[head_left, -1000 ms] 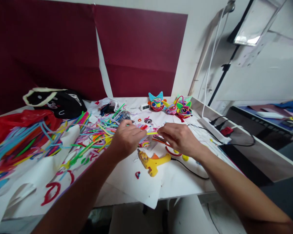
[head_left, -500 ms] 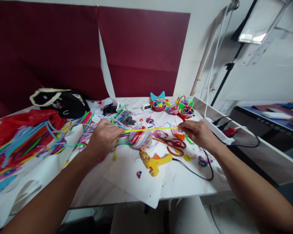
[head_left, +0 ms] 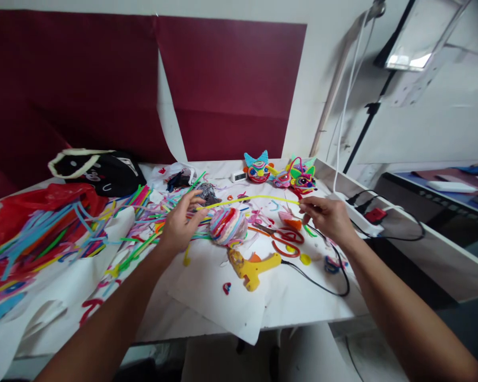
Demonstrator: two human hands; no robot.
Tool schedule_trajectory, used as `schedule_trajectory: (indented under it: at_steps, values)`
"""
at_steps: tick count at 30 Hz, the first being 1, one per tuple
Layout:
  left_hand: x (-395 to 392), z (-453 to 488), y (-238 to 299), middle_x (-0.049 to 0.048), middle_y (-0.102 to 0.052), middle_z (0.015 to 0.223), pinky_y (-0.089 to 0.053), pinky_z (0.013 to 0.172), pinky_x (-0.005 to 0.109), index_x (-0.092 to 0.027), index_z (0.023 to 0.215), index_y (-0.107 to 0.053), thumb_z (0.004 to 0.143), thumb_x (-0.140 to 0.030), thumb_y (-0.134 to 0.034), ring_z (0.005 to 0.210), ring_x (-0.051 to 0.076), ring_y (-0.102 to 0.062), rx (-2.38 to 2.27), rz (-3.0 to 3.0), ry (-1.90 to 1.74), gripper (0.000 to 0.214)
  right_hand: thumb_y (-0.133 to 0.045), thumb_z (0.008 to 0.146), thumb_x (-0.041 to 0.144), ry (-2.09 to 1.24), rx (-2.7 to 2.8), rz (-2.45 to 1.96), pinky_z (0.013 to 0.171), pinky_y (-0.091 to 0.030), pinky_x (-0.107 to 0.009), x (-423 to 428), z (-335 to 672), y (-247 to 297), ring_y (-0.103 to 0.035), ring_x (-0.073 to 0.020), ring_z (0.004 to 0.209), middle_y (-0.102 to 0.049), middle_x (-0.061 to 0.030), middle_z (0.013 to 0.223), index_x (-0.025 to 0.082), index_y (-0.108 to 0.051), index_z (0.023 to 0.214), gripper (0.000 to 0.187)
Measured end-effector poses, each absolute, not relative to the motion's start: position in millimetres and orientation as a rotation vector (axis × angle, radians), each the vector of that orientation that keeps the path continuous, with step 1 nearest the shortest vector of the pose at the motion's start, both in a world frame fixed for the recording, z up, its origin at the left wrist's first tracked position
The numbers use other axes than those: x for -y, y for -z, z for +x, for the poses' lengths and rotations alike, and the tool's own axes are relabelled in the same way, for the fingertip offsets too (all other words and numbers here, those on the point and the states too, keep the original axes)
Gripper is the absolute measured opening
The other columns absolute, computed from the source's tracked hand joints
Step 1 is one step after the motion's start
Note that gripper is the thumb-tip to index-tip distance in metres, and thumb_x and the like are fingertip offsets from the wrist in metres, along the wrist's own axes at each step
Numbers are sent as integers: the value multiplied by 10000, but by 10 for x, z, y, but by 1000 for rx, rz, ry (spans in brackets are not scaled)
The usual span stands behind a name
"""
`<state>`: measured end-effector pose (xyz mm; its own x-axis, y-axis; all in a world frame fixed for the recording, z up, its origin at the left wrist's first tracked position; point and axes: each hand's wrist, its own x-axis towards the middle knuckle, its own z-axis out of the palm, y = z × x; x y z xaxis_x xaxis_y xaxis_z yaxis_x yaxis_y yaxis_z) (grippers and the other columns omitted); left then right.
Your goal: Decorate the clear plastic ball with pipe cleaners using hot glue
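A yellow pipe cleaner [head_left: 258, 197] bows slightly upward above the table between my hands. My right hand [head_left: 322, 215] pinches its right end between thumb and fingers. At the other end, my left hand [head_left: 183, 220] has its fingers spread, with the strip passing by the thumb; whether they touch is hard to tell. Below the strip sits a ball wrapped in striped pipe cleaners [head_left: 228, 227]. Orange-handled scissors [head_left: 289, 236] lie with blades apart to the right of the ball. A yellow hot glue gun [head_left: 253, 268] rests on white paper [head_left: 223, 307] nearer to me.
Loose pipe cleaners [head_left: 43, 228] pile up at the left on a red plastic bag [head_left: 79, 196]. Behind them lies a black bag [head_left: 103, 172]. Finished animal-head crafts [head_left: 258, 168] stand at the back. A power strip [head_left: 358, 217] lies right, and the glue gun's cord [head_left: 322, 286] loops nearby.
My left hand has opened its grip, and its fingers are now spread. The yellow pipe cleaner has gone from straight and taut to arched. My right hand still pinches its end.
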<state>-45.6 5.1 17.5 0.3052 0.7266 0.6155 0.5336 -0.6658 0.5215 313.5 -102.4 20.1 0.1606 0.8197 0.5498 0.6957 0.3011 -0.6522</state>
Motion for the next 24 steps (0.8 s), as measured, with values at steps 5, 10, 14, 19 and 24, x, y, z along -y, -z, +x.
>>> schedule_trajectory:
  at_steps: [5,10,14,19,24]
  values:
    - [86,-134,171,164,-540,1426,-453,1111,507,-203,1416,-474,748,-494,-741,1303,351,-558,-1273,2333,-1212,777,-585,878,491,-266,1395,-1572,392,-470,-254,946,3071,-36,-687,-192,447,-750,-66,657,177,-712,850,341]
    - [191,36,374,218,-459,1486,-358,1186,578,-202,1425,-465,637,-494,-855,1415,430,-438,-1216,2346,-1101,926,-537,939,478,-241,1380,-1658,426,-513,-272,920,3095,147,-686,-189,442,-754,-69,654,165,-705,866,363]
    - [149,83,375,211,-466,1477,-367,1170,594,-223,1429,-459,641,-427,-849,1412,430,-436,-1194,2289,-1077,903,-601,921,361,-108,1432,-1746,657,-590,-369,945,3102,173,-746,-238,660,-778,-96,778,171,-735,946,234]
    - [86,67,296,167,-513,1439,-410,1146,539,-261,1402,-498,579,-402,-883,1367,413,-494,-1251,2167,-1061,919,-611,928,255,207,1719,-1706,901,-542,-492,1031,2927,112,-702,-334,1022,-740,-194,1116,145,-741,1097,239]
    - [44,7,209,140,-587,1352,-442,1096,527,-240,1355,-544,532,-405,-913,1281,402,-561,-1313,2012,-1046,916,-605,950,211,82,1975,-1496,850,-555,-403,1054,2601,48,-711,-271,943,-757,-142,1029,158,-743,1045,176]
